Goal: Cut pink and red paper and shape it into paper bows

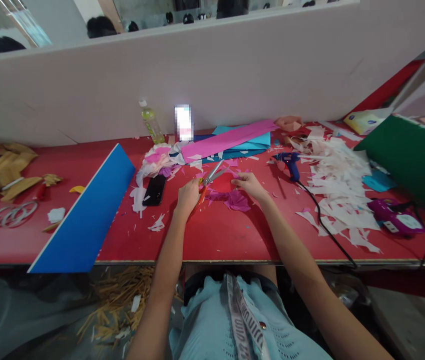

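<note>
My left hand (188, 196) is closed around the orange handles of a pair of scissors (212, 176), whose blades stand apart and point away to the right. My right hand (250, 185) pinches a small piece of pink paper (231, 173) beside the blades. Below, between the two hands, crumpled magenta paper (237, 200) lies on the red table (220, 235). Behind the scissors, a long pink paper strip (227, 140) rests on folded blue paper (252, 143). A black phone (154, 190) lies left of my left hand.
A blue divider (88, 215) stands at left, a green one (407, 155) at right. A blue glue gun (291, 164) trails a black cord near white paper strips (340, 175). A bottle (152, 122) and a lit screen (184, 122) stand by the back wall.
</note>
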The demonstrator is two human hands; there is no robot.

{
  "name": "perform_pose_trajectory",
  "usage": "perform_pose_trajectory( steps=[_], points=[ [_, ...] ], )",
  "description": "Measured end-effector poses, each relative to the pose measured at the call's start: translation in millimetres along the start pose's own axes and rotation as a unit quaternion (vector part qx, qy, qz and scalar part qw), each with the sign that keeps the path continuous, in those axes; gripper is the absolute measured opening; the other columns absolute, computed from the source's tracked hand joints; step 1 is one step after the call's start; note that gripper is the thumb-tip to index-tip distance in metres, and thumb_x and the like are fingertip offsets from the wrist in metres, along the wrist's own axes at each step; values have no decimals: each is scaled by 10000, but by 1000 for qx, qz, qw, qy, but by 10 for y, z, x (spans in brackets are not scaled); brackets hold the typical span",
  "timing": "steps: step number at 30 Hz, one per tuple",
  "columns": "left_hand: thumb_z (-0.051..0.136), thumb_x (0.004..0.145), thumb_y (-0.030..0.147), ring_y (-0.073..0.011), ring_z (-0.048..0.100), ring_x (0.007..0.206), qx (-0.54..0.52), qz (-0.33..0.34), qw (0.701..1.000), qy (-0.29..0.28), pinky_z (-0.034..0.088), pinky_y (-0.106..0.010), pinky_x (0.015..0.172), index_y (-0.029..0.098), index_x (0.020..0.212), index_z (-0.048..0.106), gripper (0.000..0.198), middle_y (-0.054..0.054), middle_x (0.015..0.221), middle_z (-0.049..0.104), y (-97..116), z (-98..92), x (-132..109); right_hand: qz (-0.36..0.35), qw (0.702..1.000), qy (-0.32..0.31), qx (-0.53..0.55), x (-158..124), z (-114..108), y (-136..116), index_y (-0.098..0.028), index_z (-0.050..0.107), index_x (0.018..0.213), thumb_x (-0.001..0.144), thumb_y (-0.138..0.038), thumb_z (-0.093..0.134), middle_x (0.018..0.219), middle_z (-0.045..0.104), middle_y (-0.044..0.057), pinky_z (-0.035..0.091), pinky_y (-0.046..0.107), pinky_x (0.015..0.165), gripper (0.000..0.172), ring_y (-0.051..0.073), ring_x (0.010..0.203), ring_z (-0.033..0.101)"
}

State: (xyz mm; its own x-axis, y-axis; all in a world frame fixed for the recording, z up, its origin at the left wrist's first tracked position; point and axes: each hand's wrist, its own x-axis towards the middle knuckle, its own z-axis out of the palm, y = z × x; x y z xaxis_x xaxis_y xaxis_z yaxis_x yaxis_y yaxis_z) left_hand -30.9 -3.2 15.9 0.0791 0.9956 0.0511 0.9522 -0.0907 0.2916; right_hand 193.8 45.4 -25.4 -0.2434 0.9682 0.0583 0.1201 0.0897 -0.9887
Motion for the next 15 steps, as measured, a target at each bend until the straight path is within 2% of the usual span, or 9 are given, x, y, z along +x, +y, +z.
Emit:
perform_pose_trajectory(
  steps=[15],
  points=[
    [464, 842, 285, -233, 612, 984, -3, 4, 1000, 13, 433, -294, 786, 217, 1089, 559, 272, -76, 1016, 667, -2, 27, 2, -15, 999, -17, 43, 39, 33, 114, -170, 601, 681, 652, -381, 657, 611, 597, -21, 442, 245, 595, 220, 117, 564, 544]
  ],
)
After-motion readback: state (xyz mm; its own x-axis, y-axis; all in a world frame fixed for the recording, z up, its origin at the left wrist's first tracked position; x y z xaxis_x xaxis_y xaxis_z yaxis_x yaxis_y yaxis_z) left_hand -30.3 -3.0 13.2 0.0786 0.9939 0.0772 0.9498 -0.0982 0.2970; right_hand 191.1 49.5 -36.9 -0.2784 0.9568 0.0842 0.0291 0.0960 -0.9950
